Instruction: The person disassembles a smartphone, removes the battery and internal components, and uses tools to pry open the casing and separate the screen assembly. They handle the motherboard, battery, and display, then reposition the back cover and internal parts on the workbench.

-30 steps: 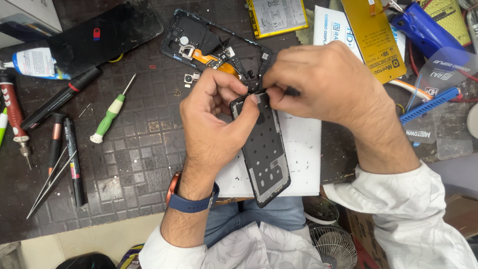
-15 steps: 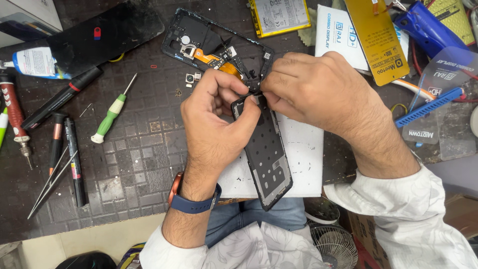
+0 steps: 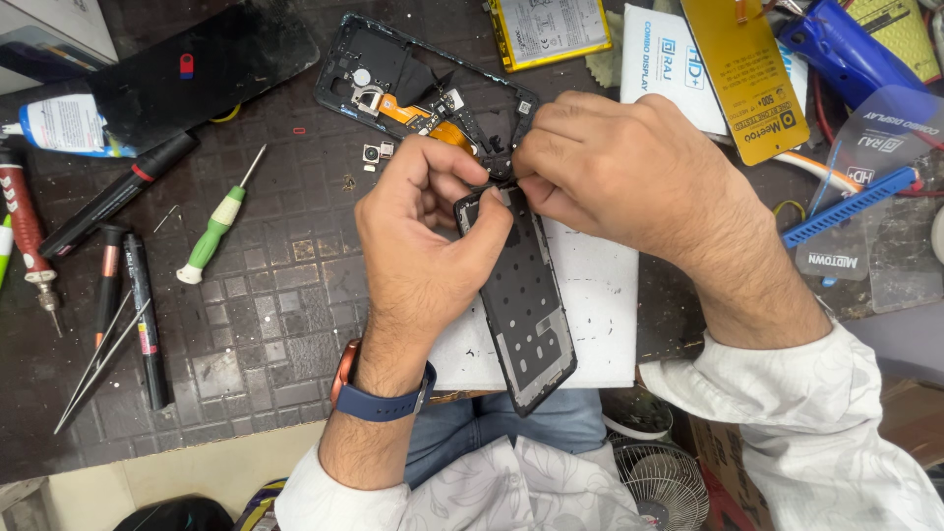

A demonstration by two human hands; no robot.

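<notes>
Both hands stay at the phone frame's far end: left hand (image 3: 428, 231) grips the black phone frame (image 3: 521, 300) over the white sheet (image 3: 600, 324); right hand (image 3: 615, 167) has shifted slightly, fingertips pinched, apparently on a small part.

Top end of the black phone frame (image 3: 526, 315) hidden behind the left hand (image 3: 423, 246) and right hand (image 3: 619, 172), so the pinched part cannot be made out. Blue tool (image 3: 836, 49) cut off at the frame's upper right edge; red-handled tool (image 3: 25, 226) cut at the left edge.
</notes>
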